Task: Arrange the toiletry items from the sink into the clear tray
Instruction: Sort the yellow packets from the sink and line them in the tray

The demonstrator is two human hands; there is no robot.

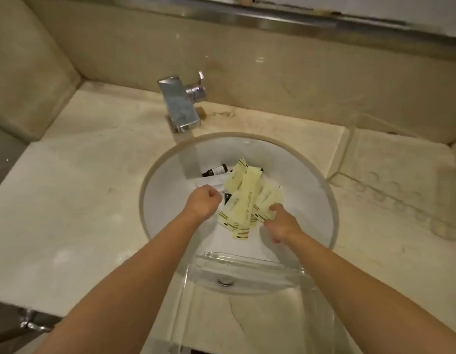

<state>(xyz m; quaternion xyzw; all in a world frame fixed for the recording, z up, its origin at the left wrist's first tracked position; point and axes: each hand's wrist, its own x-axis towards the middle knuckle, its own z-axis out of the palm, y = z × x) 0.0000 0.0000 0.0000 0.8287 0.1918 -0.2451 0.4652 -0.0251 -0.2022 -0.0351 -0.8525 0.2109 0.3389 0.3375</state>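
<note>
Hands (203,200) over sink-bound packets (244,198)

A beige stone counter (81,190) fills most of the view, pale and faintly veined, with brownish staining round the base of the tap (182,106). The tap is chrome and square-bodied, its lever turned to the right, standing at the back edge of the counter. Behind it rises a low backsplash (273,72) of the same beige stone, glossy enough to catch small highlights. Another slab of stone (22,67) closes the corner on the left. Above the backsplash runs a metal strip (298,19), the lower edge of a mirror. The light is warm, dim and yellowish.
</note>
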